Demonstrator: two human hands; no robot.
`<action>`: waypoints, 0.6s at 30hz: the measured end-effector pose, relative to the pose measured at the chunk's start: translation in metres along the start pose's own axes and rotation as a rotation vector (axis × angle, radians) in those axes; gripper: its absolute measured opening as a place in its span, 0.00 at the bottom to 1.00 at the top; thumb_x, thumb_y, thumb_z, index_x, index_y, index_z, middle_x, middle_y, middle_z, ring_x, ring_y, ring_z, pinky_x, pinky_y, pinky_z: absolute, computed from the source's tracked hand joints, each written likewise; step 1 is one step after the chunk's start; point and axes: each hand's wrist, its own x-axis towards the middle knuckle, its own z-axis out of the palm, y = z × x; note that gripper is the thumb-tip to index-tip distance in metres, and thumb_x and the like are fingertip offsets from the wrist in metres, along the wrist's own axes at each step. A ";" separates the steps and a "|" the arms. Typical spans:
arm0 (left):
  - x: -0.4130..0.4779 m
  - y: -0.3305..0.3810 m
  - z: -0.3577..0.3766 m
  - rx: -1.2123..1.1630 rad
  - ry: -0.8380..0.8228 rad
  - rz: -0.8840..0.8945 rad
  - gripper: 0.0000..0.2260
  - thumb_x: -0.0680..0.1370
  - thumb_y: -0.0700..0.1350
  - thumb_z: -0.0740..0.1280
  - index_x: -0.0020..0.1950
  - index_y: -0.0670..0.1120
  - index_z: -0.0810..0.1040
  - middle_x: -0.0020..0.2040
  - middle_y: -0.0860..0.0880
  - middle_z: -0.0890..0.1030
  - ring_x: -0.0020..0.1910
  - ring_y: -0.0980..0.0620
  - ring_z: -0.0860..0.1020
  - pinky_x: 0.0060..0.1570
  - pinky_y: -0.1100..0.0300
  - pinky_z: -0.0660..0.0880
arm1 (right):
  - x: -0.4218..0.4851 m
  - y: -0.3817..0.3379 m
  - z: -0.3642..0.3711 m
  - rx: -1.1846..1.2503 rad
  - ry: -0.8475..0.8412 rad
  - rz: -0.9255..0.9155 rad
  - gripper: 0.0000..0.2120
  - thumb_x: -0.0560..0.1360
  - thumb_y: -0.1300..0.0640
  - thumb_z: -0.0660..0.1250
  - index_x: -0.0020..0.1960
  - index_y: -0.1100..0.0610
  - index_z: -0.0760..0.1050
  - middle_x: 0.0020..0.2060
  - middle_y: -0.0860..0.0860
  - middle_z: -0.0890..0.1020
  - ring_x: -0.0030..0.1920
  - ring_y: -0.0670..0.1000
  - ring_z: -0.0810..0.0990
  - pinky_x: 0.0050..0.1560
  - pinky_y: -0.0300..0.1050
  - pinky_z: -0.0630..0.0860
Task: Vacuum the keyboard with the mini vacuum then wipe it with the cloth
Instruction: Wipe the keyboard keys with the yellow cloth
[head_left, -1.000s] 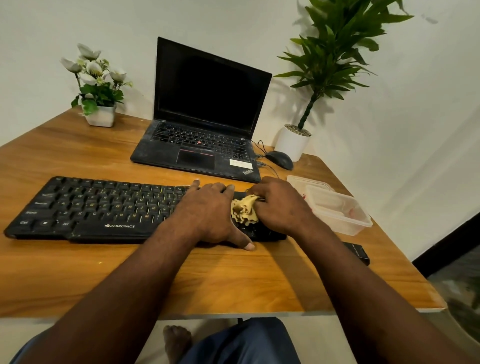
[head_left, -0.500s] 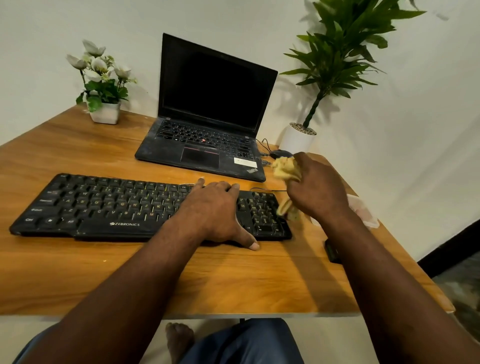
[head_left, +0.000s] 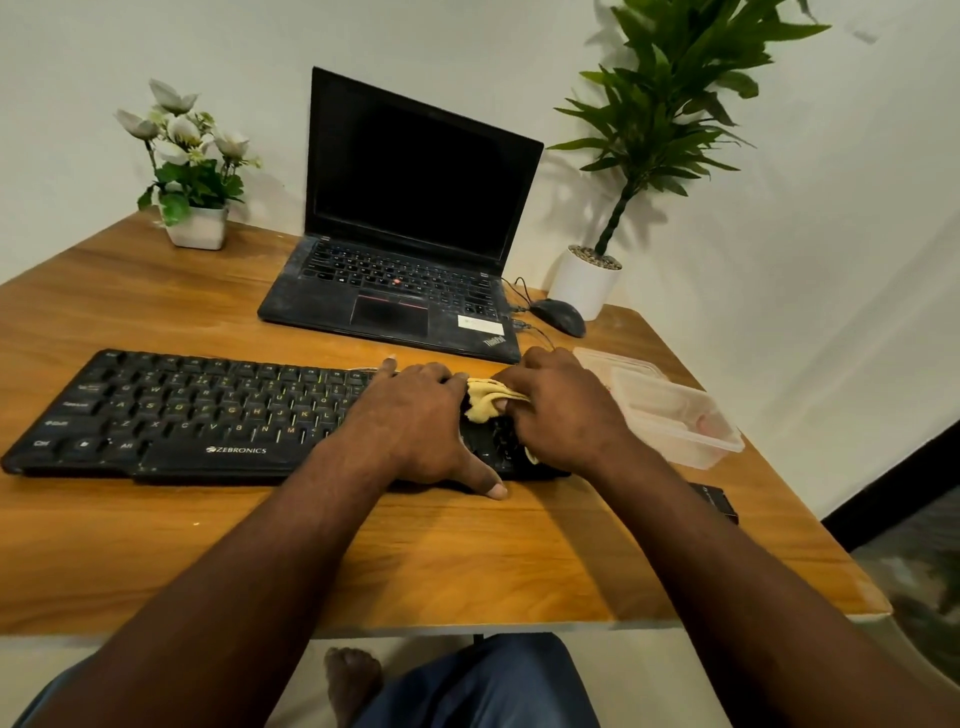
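Note:
A black Zebronics keyboard (head_left: 197, 410) lies across the wooden desk (head_left: 156, 545). My left hand (head_left: 415, 421) rests flat on its right half, fingers straight, thumb reaching past the front edge onto the desk. My right hand (head_left: 563, 410) grips a crumpled yellow cloth (head_left: 485, 400) and presses it onto the keys at the keyboard's right end, right beside my left hand. Most of the cloth is hidden under my right hand. The mini vacuum is not clearly in view.
An open black laptop (head_left: 410, 249) stands behind the keyboard, with a mouse (head_left: 558, 317) and cable to its right. A clear plastic container (head_left: 675, 415) sits right of the keyboard, a small dark object (head_left: 719, 501) near the desk's right edge. Potted flowers (head_left: 189, 171) and a tall plant (head_left: 649, 130) stand at the back.
My right hand, which had lifted the cloth up toward the mouse, has come back down onto the keyboard's right end. My left hand has stayed put on the keys.

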 end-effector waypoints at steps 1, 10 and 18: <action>0.000 0.000 0.000 -0.004 -0.004 -0.003 0.62 0.60 0.84 0.64 0.84 0.49 0.54 0.83 0.47 0.60 0.81 0.45 0.58 0.81 0.37 0.46 | 0.000 0.000 -0.003 -0.072 -0.007 -0.003 0.19 0.81 0.47 0.65 0.72 0.43 0.73 0.65 0.48 0.75 0.66 0.53 0.69 0.60 0.53 0.73; -0.002 0.000 -0.002 -0.023 -0.012 -0.010 0.64 0.59 0.84 0.64 0.85 0.48 0.50 0.84 0.47 0.56 0.83 0.45 0.55 0.81 0.37 0.44 | -0.006 0.018 -0.019 -0.350 -0.088 0.172 0.18 0.79 0.44 0.66 0.68 0.45 0.77 0.63 0.52 0.78 0.65 0.57 0.72 0.58 0.55 0.76; -0.002 0.000 -0.002 -0.017 -0.005 -0.006 0.65 0.60 0.84 0.64 0.85 0.48 0.49 0.84 0.46 0.56 0.83 0.45 0.55 0.81 0.38 0.45 | -0.007 0.018 -0.014 -0.038 0.138 0.349 0.18 0.77 0.54 0.70 0.67 0.50 0.79 0.56 0.53 0.79 0.56 0.56 0.77 0.50 0.49 0.77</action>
